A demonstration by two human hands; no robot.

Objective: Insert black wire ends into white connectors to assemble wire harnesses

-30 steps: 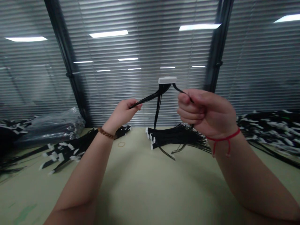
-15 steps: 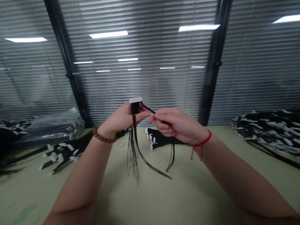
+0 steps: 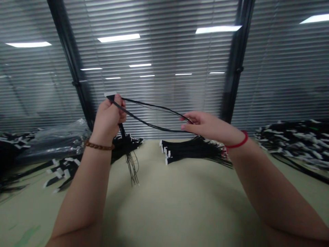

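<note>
My left hand (image 3: 109,115) is closed around a black wire harness (image 3: 146,122), just below the white connector (image 3: 110,94) at its top end. From there two black strands stretch right across the middle to my right hand (image 3: 203,125), whose thumb and fingers close loosely around them. Under my left hand hangs a loose bunch of thin black wire ends (image 3: 132,169). The far end of the stretched strands is hidden behind my right hand.
A stack of black harnesses with white connectors (image 3: 185,149) lies mid-table. More harnesses (image 3: 64,168) and a clear plastic bag (image 3: 56,140) sit at left. A large harness pile (image 3: 295,142) stands at right. Blinds (image 3: 164,44) rise behind the table (image 3: 169,202).
My left hand has moved left and up with the connector. My right hand has shifted slightly right, and the strands between the hands are now drawn out long instead of hanging in a loop.
</note>
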